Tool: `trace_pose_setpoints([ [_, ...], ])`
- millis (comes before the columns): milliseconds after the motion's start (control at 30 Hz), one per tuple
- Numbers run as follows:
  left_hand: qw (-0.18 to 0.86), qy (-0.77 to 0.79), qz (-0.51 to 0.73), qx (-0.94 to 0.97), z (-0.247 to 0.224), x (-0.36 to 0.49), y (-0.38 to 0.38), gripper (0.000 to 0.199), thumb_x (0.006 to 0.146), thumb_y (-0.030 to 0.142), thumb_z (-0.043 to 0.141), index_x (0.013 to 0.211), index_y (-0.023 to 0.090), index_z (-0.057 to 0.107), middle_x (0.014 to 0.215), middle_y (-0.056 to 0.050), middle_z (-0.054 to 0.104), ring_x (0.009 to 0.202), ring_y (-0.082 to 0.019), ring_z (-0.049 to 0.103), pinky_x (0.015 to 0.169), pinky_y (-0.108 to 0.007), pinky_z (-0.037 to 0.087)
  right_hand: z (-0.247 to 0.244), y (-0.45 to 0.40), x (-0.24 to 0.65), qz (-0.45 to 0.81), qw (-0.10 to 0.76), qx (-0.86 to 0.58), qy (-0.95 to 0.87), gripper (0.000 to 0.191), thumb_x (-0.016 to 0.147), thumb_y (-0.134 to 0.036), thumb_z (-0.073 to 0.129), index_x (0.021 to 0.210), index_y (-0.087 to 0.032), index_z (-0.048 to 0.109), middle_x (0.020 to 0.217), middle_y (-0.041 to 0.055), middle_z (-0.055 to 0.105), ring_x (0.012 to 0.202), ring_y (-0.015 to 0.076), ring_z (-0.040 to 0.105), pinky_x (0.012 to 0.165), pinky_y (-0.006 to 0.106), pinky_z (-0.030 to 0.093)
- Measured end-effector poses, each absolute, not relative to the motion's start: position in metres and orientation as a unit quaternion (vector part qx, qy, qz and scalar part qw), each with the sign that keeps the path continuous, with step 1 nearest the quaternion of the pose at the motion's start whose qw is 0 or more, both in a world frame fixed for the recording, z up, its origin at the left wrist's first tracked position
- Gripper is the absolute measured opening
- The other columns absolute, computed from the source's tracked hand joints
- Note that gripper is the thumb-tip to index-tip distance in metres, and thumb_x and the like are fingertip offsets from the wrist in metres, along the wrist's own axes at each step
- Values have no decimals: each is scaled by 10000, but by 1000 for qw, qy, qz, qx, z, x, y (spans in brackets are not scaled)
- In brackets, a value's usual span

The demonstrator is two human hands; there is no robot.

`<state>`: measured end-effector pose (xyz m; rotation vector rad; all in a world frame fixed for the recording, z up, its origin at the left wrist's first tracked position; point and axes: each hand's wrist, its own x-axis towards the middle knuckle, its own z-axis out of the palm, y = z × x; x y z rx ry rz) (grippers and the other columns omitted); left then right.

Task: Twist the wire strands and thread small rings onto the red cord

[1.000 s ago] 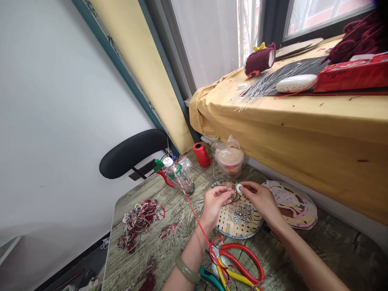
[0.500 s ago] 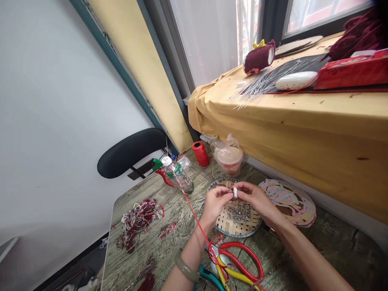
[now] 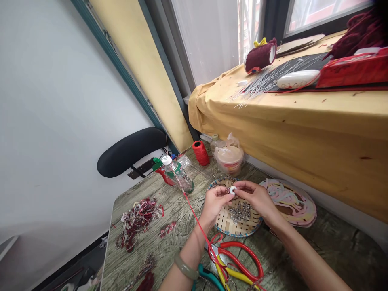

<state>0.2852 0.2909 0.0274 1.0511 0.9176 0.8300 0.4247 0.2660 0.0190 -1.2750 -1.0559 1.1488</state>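
A small white ring-like piece (image 3: 232, 190) is pinched between both hands, above a round woven basket (image 3: 224, 223) with a blue-edged rim. My left hand (image 3: 214, 202) closes its thumb and fingers at the piece's left side, where a bit of dark red thread shows. From the right, my right hand (image 3: 256, 199) grips the same piece with thumb and forefinger. Small silvery metal bits (image 3: 240, 212) lie in the basket under the fingers. A green bangle (image 3: 185, 266) circles the left wrist.
Red-handled scissors (image 3: 245, 258), yellow-handled pliers (image 3: 239, 276) and a teal-handled tool (image 3: 210, 277) lie in front. A bottle (image 3: 182, 176) with red cord, a red spool (image 3: 200, 153), a lidded tub (image 3: 229, 159), yarn scraps (image 3: 141, 218) and a pastel disc (image 3: 291, 202) surround the basket.
The white piece has turned from edge-on to showing its round, ring-like face, and has shifted slightly left. Both hands keep almost the same place.
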Motion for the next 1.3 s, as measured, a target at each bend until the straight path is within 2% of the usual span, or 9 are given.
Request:
trace_pose_setpoints([
  [267, 701, 413, 384, 436, 36, 281, 290, 288, 587, 349, 673, 746, 119, 605, 701, -28, 598, 661, -127, 558, 537, -221, 453, 25, 262, 424, 508, 525, -523, -440, 250, 670, -370, 594, 825, -179, 637, 812, 43, 668, 752, 184, 600, 686, 281, 462],
  [500, 708, 413, 348, 454, 41, 278, 291, 274, 588, 350, 672, 720, 119, 604, 711, -35, 612, 669, -130, 561, 559, -224, 443, 23, 263, 426, 507, 533, -530, -422, 229, 726, -404, 512, 742, -184, 576, 671, 14, 623, 608, 146, 574, 568, 251, 459],
  [600, 706, 413, 354, 453, 41, 278, 291, 256, 603, 339, 663, 715, 117, 602, 696, -30, 601, 657, -122, 551, 557, -220, 440, 24, 263, 426, 490, 542, -538, -420, 253, 760, -425, 450, 771, -191, 545, 724, 23, 616, 638, 146, 569, 583, 251, 452],
  [700, 701, 416, 362, 451, 40, 279, 292, 266, 601, 337, 664, 732, 113, 607, 707, -36, 598, 664, -123, 551, 547, -210, 434, 27, 261, 423, 487, 524, -526, -460, 250, 723, -419, 514, 823, -193, 551, 755, 15, 614, 666, 151, 562, 574, 239, 434],
  [833, 687, 426, 383, 447, 39, 279, 292, 252, 610, 327, 661, 737, 116, 605, 724, -36, 599, 661, -113, 550, 558, -199, 429, 27, 260, 422, 480, 473, -519, -525, 251, 732, -408, 507, 664, -173, 563, 588, -15, 571, 522, 115, 493, 482, 214, 367],
  [933, 678, 432, 389, 450, 39, 278, 292, 263, 609, 335, 660, 744, 116, 604, 734, -44, 605, 682, -123, 556, 559, -200, 425, 20, 261, 424, 454, 488, -541, -513, 290, 765, -430, 449, 621, -187, 516, 527, -34, 506, 465, 101, 432, 440, 209, 329],
  [1067, 659, 435, 385, 478, 37, 275, 294, 269, 635, 356, 629, 767, 125, 590, 768, -51, 611, 703, -138, 560, 567, -213, 424, 14, 264, 429, 406, 514, -582, -482, 360, 799, -476, 350, 564, -213, 424, 508, -34, 455, 456, 112, 421, 436, 223, 344],
  [1167, 549, 453, 342, 614, 37, 271, 296, 196, 692, 337, 566, 735, 147, 586, 725, -33, 605, 676, -141, 539, 600, -242, 413, 12, 266, 438, 365, 522, -613, -467, 374, 800, -488, 333, 551, -218, 403, 495, -32, 451, 453, 116, 427, 443, 228, 350],
  [1300, 291, 440, 204, 825, 39, 265, 295, 132, 746, 276, 501, 726, 184, 593, 738, -31, 604, 737, -180, 515, 670, -291, 376, 10, 268, 455, 313, 508, -652, -467, 350, 797, -471, 337, 615, -204, 473, 538, 0, 523, 481, 126, 480, 456, 230, 379],
])
